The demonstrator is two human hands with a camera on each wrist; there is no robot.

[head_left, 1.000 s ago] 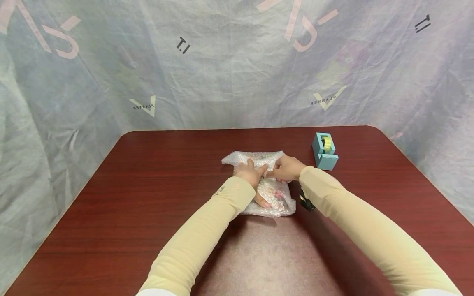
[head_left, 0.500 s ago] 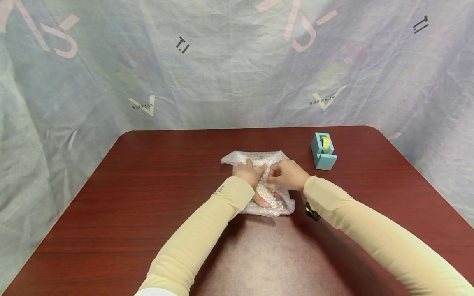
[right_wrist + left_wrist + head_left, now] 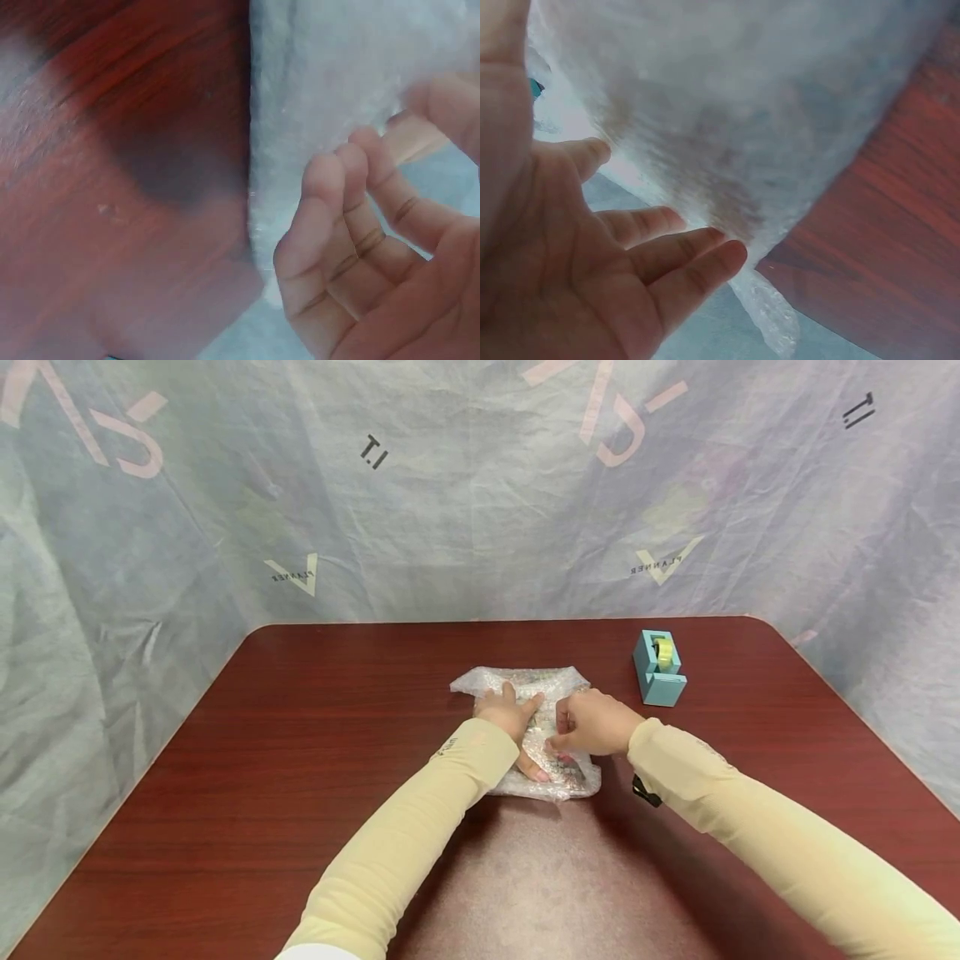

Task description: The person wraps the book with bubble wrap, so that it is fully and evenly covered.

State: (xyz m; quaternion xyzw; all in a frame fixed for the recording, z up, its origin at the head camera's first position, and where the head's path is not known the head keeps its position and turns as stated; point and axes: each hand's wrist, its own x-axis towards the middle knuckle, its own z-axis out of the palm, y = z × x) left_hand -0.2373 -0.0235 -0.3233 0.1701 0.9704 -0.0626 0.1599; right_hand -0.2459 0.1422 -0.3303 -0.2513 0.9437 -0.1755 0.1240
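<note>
A flat package in clear bubble wrap (image 3: 581, 781) lies on the table, with hints of red and dark print showing through the plastic. On its left half rests my left hand (image 3: 504, 714), fingers spread and thumb pointing toward the near edge. The left wrist view shows this left hand (image 3: 615, 255) with straight, separated fingers against the wrap (image 3: 780, 112). At the package's right side, my right hand (image 3: 600, 722) touches the wrap with thumb and bent fingers. In the right wrist view, a gap shows between the thumb and fingers of this right hand (image 3: 375, 232).
A light blue tape dispenser (image 3: 660, 685) with a yellowish tape roll (image 3: 663, 652) stands behind and to the right of the package. The dark red table (image 3: 262, 760) has a printed grey curtain (image 3: 465, 510) hanging behind it.
My right hand has slid nearer and slightly right along the package, its pointing index finger now drawn in. The left hand and the package have stayed in place.
</note>
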